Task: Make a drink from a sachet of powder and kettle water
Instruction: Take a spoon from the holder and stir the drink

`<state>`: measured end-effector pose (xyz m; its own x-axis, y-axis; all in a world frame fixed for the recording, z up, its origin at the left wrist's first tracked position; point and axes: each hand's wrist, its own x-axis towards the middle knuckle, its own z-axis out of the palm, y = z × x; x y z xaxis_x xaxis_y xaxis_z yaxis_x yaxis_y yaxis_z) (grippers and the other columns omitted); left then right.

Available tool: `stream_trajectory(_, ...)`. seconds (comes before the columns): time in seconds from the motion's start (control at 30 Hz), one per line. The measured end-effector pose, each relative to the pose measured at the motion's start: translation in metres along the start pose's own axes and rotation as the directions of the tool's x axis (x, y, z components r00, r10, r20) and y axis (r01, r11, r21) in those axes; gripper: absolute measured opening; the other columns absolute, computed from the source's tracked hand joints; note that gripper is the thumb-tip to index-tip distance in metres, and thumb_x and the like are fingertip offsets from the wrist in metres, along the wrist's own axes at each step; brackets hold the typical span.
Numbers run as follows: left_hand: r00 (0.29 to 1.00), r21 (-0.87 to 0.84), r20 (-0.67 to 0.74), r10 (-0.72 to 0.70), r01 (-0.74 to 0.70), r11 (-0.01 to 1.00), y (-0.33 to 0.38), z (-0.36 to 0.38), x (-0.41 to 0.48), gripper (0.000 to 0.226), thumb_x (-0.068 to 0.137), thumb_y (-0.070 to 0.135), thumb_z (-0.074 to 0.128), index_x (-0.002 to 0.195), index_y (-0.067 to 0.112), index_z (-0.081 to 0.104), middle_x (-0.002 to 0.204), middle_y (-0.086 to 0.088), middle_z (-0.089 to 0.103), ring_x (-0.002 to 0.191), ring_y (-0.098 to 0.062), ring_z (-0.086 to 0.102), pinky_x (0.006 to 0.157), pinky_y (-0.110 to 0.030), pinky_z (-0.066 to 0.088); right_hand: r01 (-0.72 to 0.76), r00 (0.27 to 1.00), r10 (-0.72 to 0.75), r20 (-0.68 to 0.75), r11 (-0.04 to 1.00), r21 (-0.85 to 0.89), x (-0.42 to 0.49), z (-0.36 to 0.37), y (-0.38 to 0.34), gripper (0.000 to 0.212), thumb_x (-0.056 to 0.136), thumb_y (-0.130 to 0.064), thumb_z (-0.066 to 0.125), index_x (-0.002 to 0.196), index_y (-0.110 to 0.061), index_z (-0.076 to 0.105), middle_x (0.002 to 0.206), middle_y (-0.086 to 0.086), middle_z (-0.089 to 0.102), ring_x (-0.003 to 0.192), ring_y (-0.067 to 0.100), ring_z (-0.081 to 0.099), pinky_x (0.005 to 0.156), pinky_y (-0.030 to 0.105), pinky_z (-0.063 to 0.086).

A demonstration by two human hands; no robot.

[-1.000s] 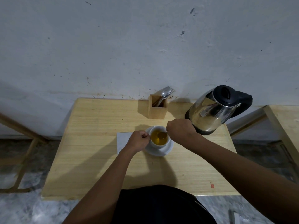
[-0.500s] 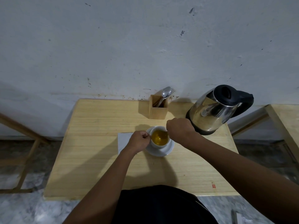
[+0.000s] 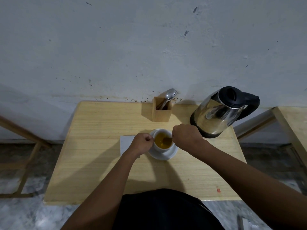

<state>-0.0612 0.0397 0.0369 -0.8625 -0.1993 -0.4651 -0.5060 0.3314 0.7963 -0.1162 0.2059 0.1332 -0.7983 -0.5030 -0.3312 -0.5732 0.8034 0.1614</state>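
One white cup [image 3: 162, 147] of amber drink stands on one white saucer [image 3: 163, 155] near the middle of the wooden bench [image 3: 99, 163]. The left hand [image 3: 142, 144] is curled closed at the cup's left side, its grip pinched at the rim where the handle would be, though the handle itself is hidden. The right hand [image 3: 186, 136] is a closed fist just right of the cup, its grip clamped on one spoon [image 3: 167, 140] whose bowl dips into the liquid. One white paper [image 3: 126, 143] lies flat left of the saucer, partly under the left wrist; whether it is the sachet cannot be told. One steel kettle [image 3: 217, 113] with a black lid and handle stands behind the right hand. One wooden holder [image 3: 162, 112] with cutlery stands at the wall
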Motion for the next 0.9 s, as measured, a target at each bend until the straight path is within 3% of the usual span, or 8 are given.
stream_trajectory(0.1,1.0,0.005,0.002,0.018,-0.018,1.0,0.0,-0.001,0.001,0.018,0.092,0.023,0.058,0.079,0.015,0.068,0.071,0.002,0.063,0.067,-0.015,0.057,0.071,-0.035,0.051,-0.001,1.0,0.003,-0.015,0.995,0.097,-0.007,0.005,0.004,0.018,0.095,-0.025,0.048,0.088,-0.012,0.059,0.08,0.001,0.061,0.065,0.019,0.055,0.054,0.028,0.04)
stream_trajectory(0.17,1.0,0.003,0.004,0.026,-0.026,1.0,0.001,-0.001,0.001,0.019,0.092,0.023,0.058,0.075,0.02,0.066,0.071,0.004,0.062,0.064,-0.012,0.056,0.07,-0.033,0.05,0.0,0.997,0.012,-0.071,0.986,0.166,-0.015,0.011,0.01,0.027,0.096,-0.032,0.046,0.096,-0.019,0.07,0.085,-0.001,0.069,0.069,0.019,0.062,0.057,0.029,0.049)
stream_trajectory(0.27,1.0,0.006,0.009,0.027,-0.027,1.0,0.001,-0.001,0.002,0.018,0.091,0.022,0.058,0.077,0.018,0.068,0.072,0.002,0.063,0.062,-0.011,0.055,0.068,-0.032,0.049,-0.005,0.975,0.063,-0.215,0.966,0.26,-0.036,0.021,0.02,0.028,0.097,-0.039,0.045,0.104,-0.033,0.071,0.09,-0.005,0.073,0.077,0.019,0.066,0.061,0.03,0.05)
stream_trajectory(0.37,1.0,0.024,0.014,0.018,-0.019,1.0,0.001,-0.001,0.002,0.018,0.091,0.021,0.058,0.085,0.01,0.071,0.075,-0.002,0.064,0.06,-0.012,0.054,0.065,-0.031,0.047,-0.012,0.918,0.174,-0.356,0.91,0.414,-0.058,0.042,0.026,0.022,0.096,-0.038,0.052,0.11,-0.035,0.069,0.091,-0.007,0.074,0.08,0.019,0.068,0.06,0.031,0.051)
stream_trajectory(0.47,1.0,0.021,0.013,0.013,-0.013,1.0,0.003,-0.001,0.002,0.016,0.091,0.021,0.058,0.082,0.012,0.068,0.072,-0.001,0.063,0.059,-0.012,0.054,0.062,-0.029,0.046,-0.025,0.837,0.289,-0.464,0.868,0.496,-0.072,0.072,0.023,0.019,0.093,-0.03,0.062,0.11,-0.032,0.069,0.086,-0.005,0.074,0.069,0.017,0.068,0.05,0.031,0.051)
stream_trajectory(0.57,1.0,0.029,0.008,0.008,-0.008,1.0,0.002,0.0,0.002,0.016,0.092,0.021,0.057,0.082,0.013,0.068,0.073,-0.002,0.063,0.059,-0.013,0.053,0.061,-0.03,0.046,-0.039,0.8,0.355,-0.483,0.834,0.55,-0.081,0.096,0.013,0.018,0.092,-0.025,0.065,0.109,-0.028,0.07,0.086,-0.006,0.074,0.065,0.015,0.068,0.046,0.026,0.046)
stream_trajectory(0.73,1.0,0.024,-0.014,0.019,-0.019,1.0,0.001,0.002,0.002,0.016,0.092,0.022,0.058,0.083,0.014,0.068,0.077,-0.003,0.063,0.064,-0.017,0.055,0.067,-0.034,0.048,-0.093,0.778,0.476,-0.41,0.733,0.674,-0.084,0.114,-0.002,0.019,0.09,-0.022,0.069,0.108,-0.029,0.071,0.086,-0.011,0.074,0.066,0.009,0.067,0.052,0.007,0.027)
stream_trajectory(0.9,0.999,0.032,-0.026,0.019,-0.018,0.999,0.0,0.002,0.001,0.017,0.092,0.022,0.059,0.084,0.01,0.068,0.076,-0.005,0.062,0.059,-0.015,0.053,0.067,-0.033,0.047,-0.122,0.757,0.526,-0.388,0.696,0.707,-0.083,0.114,-0.01,0.02,0.092,-0.024,0.066,0.11,-0.032,0.07,0.082,-0.012,0.073,0.066,0.009,0.066,0.051,0.01,0.027)
